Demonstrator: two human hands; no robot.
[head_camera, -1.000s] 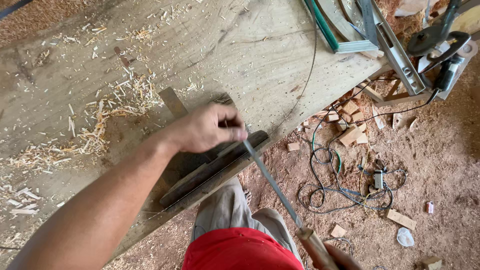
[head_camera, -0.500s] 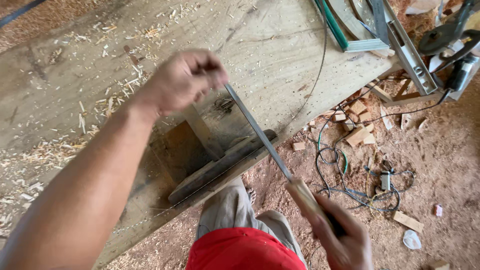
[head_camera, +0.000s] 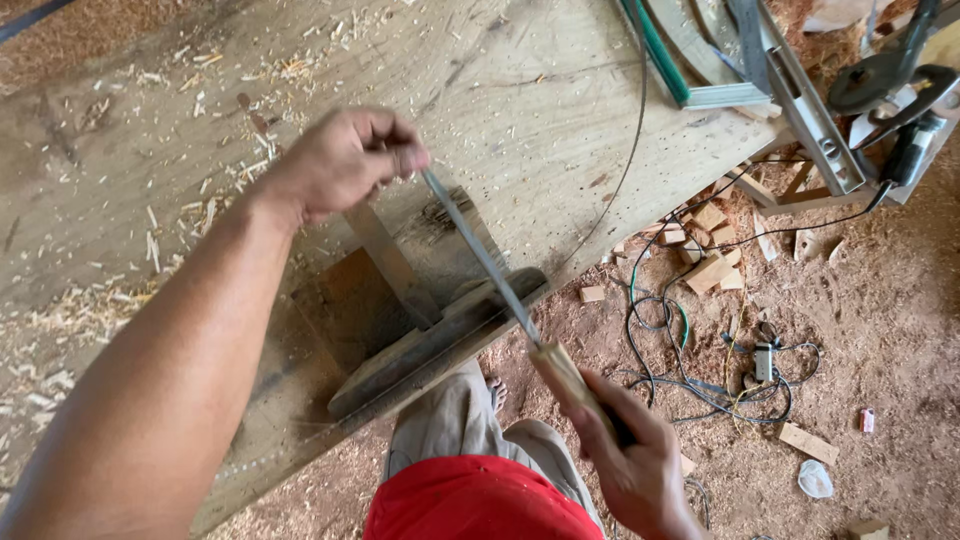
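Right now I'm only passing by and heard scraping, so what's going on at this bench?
A person is working a long metal file across a dark curved wooden piece lying at the edge of the workbench. The right hand grips the wooden handle; the left hand pinches the tip. Wood shavings litter the bench.

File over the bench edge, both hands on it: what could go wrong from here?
1. The left hand pinches the bare tip of the file; a slip could scrape the fingers.
2. The workpiece sits at the bench edge with no clamp in view; it may shift under the stroke.
3. Cables and wood offcuts lie on the floor near the person's foot: a likely trip hazard.
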